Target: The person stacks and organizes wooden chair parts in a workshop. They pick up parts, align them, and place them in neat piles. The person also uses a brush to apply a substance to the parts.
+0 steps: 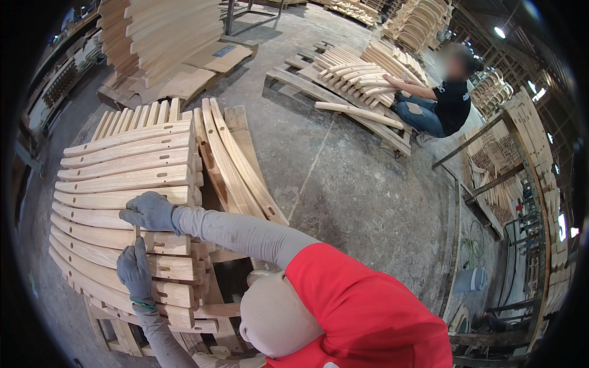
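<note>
A stack of curved, pale wooden slats (126,178) lies at the left, with oblong slots cut near the slat ends. Over its middle, my gloved right hand (150,211) is closed with the fingers curled down at the slats. Just nearer, my gloved left hand (135,270) rests on the slats, fingers together and pointing at the right hand. A small, narrow, pale piece (137,232) shows between the fingertips of both hands. What it is, and how each hand grips it, is too small to make out.
Loose curved slats (236,162) lean right of the stack. Beyond stands a tall pile of boards (175,40) on cardboard. At the far right, a co-worker (438,98) crouches, hands on slats atop a pallet (343,101). A metal-framed rack (491,184) and bluish bucket (470,280) stand right.
</note>
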Motion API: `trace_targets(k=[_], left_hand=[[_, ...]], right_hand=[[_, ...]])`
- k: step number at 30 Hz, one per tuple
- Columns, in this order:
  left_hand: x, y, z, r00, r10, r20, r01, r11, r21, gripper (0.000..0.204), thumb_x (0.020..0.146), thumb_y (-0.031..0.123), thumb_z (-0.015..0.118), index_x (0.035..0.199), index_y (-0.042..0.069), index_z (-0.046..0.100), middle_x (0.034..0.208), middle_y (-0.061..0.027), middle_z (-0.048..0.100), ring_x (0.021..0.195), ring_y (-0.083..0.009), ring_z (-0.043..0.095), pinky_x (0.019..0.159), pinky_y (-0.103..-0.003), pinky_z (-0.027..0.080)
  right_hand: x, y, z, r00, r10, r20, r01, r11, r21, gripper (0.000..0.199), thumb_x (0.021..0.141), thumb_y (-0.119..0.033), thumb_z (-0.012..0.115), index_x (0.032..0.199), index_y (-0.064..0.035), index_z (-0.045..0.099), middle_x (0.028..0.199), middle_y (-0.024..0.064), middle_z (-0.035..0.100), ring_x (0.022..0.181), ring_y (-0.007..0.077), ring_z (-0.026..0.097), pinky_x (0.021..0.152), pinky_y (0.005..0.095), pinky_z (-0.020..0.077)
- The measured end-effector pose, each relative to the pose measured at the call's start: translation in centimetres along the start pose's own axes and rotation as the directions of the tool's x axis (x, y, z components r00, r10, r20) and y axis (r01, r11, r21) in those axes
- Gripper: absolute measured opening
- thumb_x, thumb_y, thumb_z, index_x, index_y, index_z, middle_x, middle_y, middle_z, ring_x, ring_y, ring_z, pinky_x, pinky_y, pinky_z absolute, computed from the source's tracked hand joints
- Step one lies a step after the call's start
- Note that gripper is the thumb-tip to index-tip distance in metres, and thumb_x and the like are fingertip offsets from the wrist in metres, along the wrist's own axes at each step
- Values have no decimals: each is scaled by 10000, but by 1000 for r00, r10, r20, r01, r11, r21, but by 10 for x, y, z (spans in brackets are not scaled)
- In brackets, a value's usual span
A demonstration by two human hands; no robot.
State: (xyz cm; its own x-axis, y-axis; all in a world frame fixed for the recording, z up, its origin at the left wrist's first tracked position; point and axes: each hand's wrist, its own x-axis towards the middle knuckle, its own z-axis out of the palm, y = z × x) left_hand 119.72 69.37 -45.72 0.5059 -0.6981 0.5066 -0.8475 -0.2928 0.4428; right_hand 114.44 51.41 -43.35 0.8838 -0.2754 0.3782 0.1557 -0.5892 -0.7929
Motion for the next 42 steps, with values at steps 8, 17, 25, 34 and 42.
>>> trace_targets(k=[8,17,25,34,42], left_hand=[[2,2,-2,1000,-11,11,11,1000,-13,329,940,189,525,690,-20,574,584,-157,489,533,-316,472,509,-401,353],[1,-1,-4,999,22,29,-22,1000,16,290,939,174,520,734,-19,593,598,-150,495,549,-311,481,519,-398,359],[-1,3,-5,1000,-12,27,12,1000,18,287,940,173,523,736,-17,589,602,-148,495,559,-314,486,531,-398,365],[11,28,-5,995,-97,-9,97,966,240,553,783,313,689,1202,-4,516,1217,-172,528,1150,-345,478,1002,-468,336],[20,22,-8,963,39,266,-95,975,201,230,810,131,605,1030,67,593,1251,-187,520,1295,-387,376,1100,-604,143]], right_hand=[[1,-1,-3,1000,-17,16,17,1000,8,437,909,-436,465,797,-55,644,691,163,621,681,364,602,653,441,457],[1,-2,0,1000,8,14,-8,1000,29,455,911,-446,458,799,-43,639,689,166,619,688,366,603,676,445,460],[2,-4,-2,999,5,43,-4,1000,-22,434,908,-442,459,838,-61,656,723,156,639,711,361,614,677,435,469],[-1,-7,-8,997,60,55,-56,996,-69,395,904,-408,471,786,-77,650,708,154,637,698,363,612,668,459,462],[11,6,3,985,-43,165,37,998,42,344,809,-429,612,835,-94,686,665,107,623,646,306,601,640,402,462]])
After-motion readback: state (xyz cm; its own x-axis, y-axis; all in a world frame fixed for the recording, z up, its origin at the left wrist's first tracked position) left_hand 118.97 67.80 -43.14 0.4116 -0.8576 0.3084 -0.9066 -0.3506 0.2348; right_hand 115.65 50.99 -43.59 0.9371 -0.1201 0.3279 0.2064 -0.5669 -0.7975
